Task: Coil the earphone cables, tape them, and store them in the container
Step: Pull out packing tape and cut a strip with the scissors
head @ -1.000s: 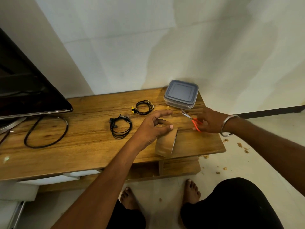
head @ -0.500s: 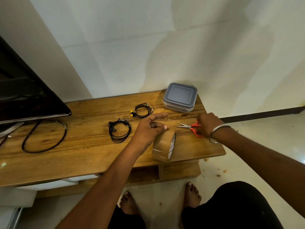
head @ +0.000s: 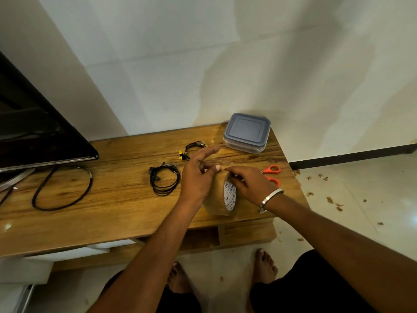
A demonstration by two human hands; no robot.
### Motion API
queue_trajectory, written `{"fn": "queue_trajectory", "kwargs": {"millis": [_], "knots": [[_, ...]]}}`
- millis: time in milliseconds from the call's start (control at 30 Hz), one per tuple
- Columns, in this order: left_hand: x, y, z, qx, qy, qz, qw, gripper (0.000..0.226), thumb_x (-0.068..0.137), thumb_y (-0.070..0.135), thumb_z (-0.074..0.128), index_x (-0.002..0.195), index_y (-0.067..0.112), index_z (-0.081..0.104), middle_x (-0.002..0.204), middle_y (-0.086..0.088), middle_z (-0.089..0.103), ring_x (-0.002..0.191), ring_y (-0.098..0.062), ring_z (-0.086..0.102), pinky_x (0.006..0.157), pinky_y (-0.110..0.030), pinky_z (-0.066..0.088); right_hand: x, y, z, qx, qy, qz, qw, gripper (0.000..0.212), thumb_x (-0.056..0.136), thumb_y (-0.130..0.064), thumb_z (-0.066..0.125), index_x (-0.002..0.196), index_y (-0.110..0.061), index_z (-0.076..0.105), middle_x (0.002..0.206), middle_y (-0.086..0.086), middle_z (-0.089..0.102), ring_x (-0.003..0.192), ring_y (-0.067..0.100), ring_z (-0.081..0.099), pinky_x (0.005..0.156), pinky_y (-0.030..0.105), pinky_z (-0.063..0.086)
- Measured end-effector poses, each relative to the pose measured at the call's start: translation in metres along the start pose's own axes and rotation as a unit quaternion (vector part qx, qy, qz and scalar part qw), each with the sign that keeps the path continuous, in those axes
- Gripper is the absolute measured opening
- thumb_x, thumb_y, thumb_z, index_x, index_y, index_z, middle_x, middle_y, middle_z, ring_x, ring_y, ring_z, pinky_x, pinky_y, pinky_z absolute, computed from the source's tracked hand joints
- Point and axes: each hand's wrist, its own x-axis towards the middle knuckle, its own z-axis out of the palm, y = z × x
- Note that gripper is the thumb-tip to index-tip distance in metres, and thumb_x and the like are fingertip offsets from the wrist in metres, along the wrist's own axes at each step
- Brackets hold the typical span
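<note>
A brown tape roll (head: pixel 220 201) stands on edge on the wooden table (head: pixel 112 213). My left hand (head: pixel 198 177) holds the roll from the left, index finger stretched out. My right hand (head: pixel 248 184) pinches at the top rim of the roll. Two coiled black earphone cables lie on the table: the larger coil (head: pixel 164 180) left of my left hand, and a smaller coil with yellow tips (head: pixel 191 149) behind it. A clear container with a grey lid (head: pixel 247 132), closed, sits at the table's far right corner.
Red-handled scissors (head: pixel 272 173) lie on the table right of my right hand. A black screen (head: pixel 33 123) and a thick black cable loop (head: pixel 63 188) occupy the left. Crumbs litter the floor (head: pixel 352 199) at right. My bare feet are below the table edge.
My right hand let go of the scissors, which now lie on the table, and moved left onto the tape roll. My left hand stayed on the roll.
</note>
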Motion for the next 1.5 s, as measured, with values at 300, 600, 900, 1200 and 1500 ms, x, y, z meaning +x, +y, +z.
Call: {"fn": "queue_trajectory", "kwargs": {"millis": [300,600,900,1200,1500], "knots": [[-0.009,-0.002,0.019,0.008,0.094,0.055,0.994,0.051,0.084,-0.013,0.06,0.124,0.018,0.064,0.133,-0.001,0.056,0.095,0.015,0.058,0.087,-0.013,0.051,-0.001,0.0,0.003,-0.009,0.028,0.015,0.999,0.029,0.093,-0.014,0.051,0.121,-0.015,0.06,0.111,0.007,0.068,0.096,0.022,0.064,0.081,0.028,0.05],[-0.013,-0.006,0.042,-0.017,0.143,0.044,0.989,0.061,0.086,-0.01,0.06,0.113,0.044,0.061,0.136,0.005,0.052,0.09,-0.003,0.063,0.086,-0.015,0.051,-0.005,0.002,-0.012,-0.044,0.023,0.036,0.998,0.027,0.091,-0.011,0.051,0.116,-0.011,0.061,0.108,0.011,0.068,0.096,0.027,0.063,0.077,0.026,0.044],[-0.005,-0.018,0.045,-0.028,0.176,0.029,0.984,0.05,0.086,-0.01,0.061,0.123,0.024,0.064,0.134,0.001,0.055,0.086,0.005,0.061,0.085,-0.014,0.052,-0.015,0.006,-0.014,-0.069,0.01,0.081,0.994,0.022,0.093,-0.019,0.053,0.11,-0.01,0.063,0.102,0.01,0.069,0.089,0.025,0.064,0.071,0.026,0.047],[-0.004,-0.047,0.061,-0.028,0.168,-0.023,0.985,0.046,0.083,-0.007,0.067,0.124,0.016,0.062,0.124,0.008,0.056,0.084,-0.006,0.061,0.075,-0.018,0.054,-0.015,0.011,-0.031,-0.196,-0.028,0.111,0.974,0.028,0.094,-0.025,0.049,0.118,-0.015,0.058,0.115,0.009,0.061,0.101,0.026,0.058,0.086,0.036,0.05],[0.004,-0.061,0.064,-0.016,0.131,-0.048,0.99,0.044,0.084,-0.003,0.067,0.125,0.012,0.061,0.13,0.0,0.054,0.094,0.002,0.062,0.08,-0.012,0.053,0.001,0.011,-0.042,-0.279,-0.127,0.131,0.943,0.033,0.094,-0.025,0.052,0.125,-0.016,0.055,0.119,0.01,0.061,0.106,0.026,0.057,0.092,0.035,0.048]]}}
